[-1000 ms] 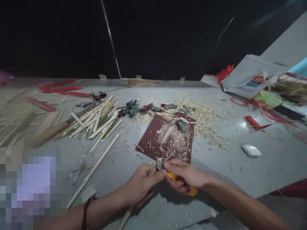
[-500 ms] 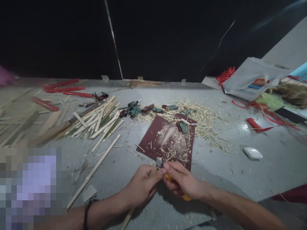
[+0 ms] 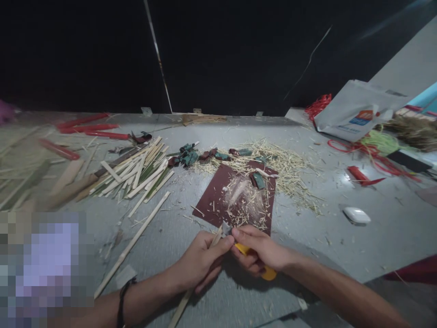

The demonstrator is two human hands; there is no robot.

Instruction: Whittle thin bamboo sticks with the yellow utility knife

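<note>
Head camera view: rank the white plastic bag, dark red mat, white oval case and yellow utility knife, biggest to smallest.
White plastic bag and dark red mat: about alike.
Yellow utility knife: next, though nearer the camera.
White oval case: smallest.

A pale bamboo strip (image 3: 216, 239) slants through the left hand (image 3: 201, 262), its upper end touching the steel blade (image 3: 226, 228) of a yellow utility knife (image 3: 269, 272) gripped in the right hand (image 3: 259, 250), just past the brown mat's (image 3: 213, 205) near edge

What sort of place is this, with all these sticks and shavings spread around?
Probably a makeshift craft workspace for bamboo: there's a heap of cut bamboo strips, shavings on a dark red board, and a yellow-handled utility knife in the person's right hand.
</note>
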